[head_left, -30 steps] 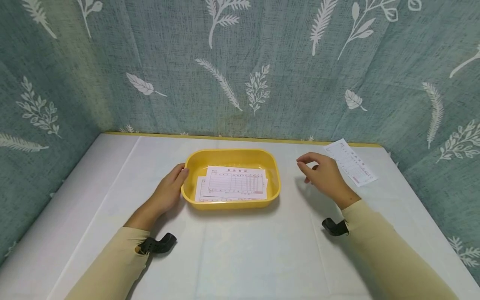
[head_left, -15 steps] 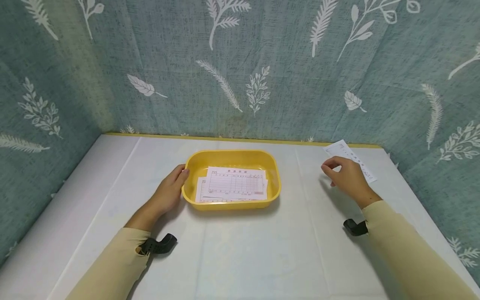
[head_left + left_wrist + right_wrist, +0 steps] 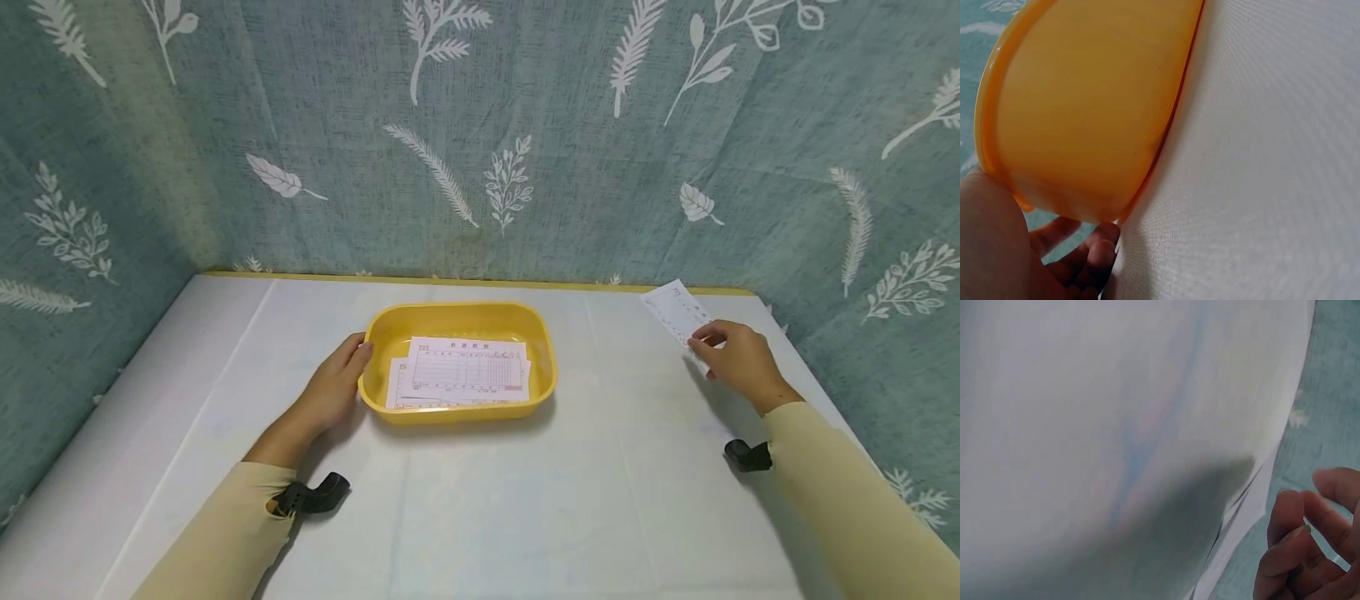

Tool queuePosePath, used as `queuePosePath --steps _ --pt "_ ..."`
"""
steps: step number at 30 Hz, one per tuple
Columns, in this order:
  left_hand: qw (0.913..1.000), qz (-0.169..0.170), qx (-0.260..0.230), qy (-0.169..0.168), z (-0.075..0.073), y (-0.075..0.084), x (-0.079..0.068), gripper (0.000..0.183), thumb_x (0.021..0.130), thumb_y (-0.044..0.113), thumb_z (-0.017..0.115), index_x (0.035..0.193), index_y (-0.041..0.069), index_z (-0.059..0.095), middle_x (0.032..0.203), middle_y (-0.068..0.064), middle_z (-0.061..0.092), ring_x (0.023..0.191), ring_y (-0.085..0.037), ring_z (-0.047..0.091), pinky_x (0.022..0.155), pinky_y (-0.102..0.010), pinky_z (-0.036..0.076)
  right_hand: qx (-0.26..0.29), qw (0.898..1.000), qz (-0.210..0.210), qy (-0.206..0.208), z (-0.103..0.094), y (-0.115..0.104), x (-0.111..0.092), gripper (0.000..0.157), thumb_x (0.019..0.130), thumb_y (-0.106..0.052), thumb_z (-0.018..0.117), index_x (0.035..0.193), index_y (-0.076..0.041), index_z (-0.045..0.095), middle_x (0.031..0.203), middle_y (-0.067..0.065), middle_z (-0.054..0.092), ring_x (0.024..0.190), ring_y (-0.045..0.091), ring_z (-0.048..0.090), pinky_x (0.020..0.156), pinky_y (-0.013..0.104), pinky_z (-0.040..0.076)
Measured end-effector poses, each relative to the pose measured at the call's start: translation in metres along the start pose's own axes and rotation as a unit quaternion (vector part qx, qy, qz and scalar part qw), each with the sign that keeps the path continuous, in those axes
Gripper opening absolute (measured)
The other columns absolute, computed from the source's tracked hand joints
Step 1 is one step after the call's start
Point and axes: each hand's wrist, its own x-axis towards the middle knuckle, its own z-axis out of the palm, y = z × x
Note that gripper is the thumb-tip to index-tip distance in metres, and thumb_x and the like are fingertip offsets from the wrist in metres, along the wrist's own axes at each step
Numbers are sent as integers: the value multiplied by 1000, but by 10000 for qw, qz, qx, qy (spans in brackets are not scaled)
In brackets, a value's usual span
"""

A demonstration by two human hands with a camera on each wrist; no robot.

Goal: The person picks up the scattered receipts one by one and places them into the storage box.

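A yellow plastic basin (image 3: 459, 412) stands on the table, with printed paper forms (image 3: 465, 371) overlapping inside it. My left hand (image 3: 333, 387) holds the basin's left end, the thumb at the rim. In the left wrist view, the left-hand fingers (image 3: 1104, 253) lie below the basin's outer wall (image 3: 1085, 119). At the far right, a loose printed slip (image 3: 675, 308) lies slantwise on the table. My right hand (image 3: 738, 362) hovers over the slip's near end and hides part of it. Its fingers are loosely bent, with a gap between thumb and fingers in the right wrist view.
The table (image 3: 510, 508) has a white cover and a yellow strip (image 3: 330, 277) along its back edge. Green leaf-patterned cloth (image 3: 555, 183) rises behind it and on both sides. A black wrist-camera mount sits on each sleeve.
My right hand has moved rightward, away from the basin's side and over the loose slip. The left hand, basin and slip have stayed in place.
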Motion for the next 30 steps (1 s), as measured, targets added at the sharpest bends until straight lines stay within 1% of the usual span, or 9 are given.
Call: queuePosePath --steps 2,7,12,18,26,30 --pt "10000 2 3 -12 0 1 0 56 108 49 26 150 13 39 154 -17 42 148 -39 31 120 -61 22 -19 9999 129 18 -4 6 -2 35 102 -22 53 125 3 59 120 29 59 65 15 66 59 29 48" --pt "10000 -25 0 -9 1 1 2 58 108 51 26 150 13 39 155 -17 41 148 -39 31 121 -61 21 -14 9995 277 143 -12 23 -5 35 101 -17 50 126 6 58 118 32 58 64 15 65 55 30 47" --pt "9999 -127 16 -47 2 0 2 59 107 52 25 150 13 38 155 -16 41 148 -39 30 121 -61 21 104 9981 570 227 -18 41 -5 37 101 -18 47 128 7 57 112 31 60 64 17 63 55 30 48" --pt "10000 -81 -43 -38 1 1 2 60 107 53 25 150 12 38 155 -16 41 148 -38 31 121 -61 21 271 9956 797 410 -25 60 -4 39 101 -18 46 126 10 55 102 27 62 63 15 63 55 29 49" --pt "9998 -167 3 -86 1 2 0 60 107 51 24 151 11 36 155 -17 40 147 -39 31 121 -62 20 305 9907 1308 204 -30 73 -2 44 103 -24 46 129 12 52 93 19 65 64 14 63 58 28 48" --pt "9998 -167 4 -72 1 0 -1 60 108 51 25 150 12 37 154 -17 41 147 -39 32 121 -61 21 277 9893 1426 97 -28 76 -1 46 101 -26 51 129 11 52 89 17 66 64 14 64 57 28 49"
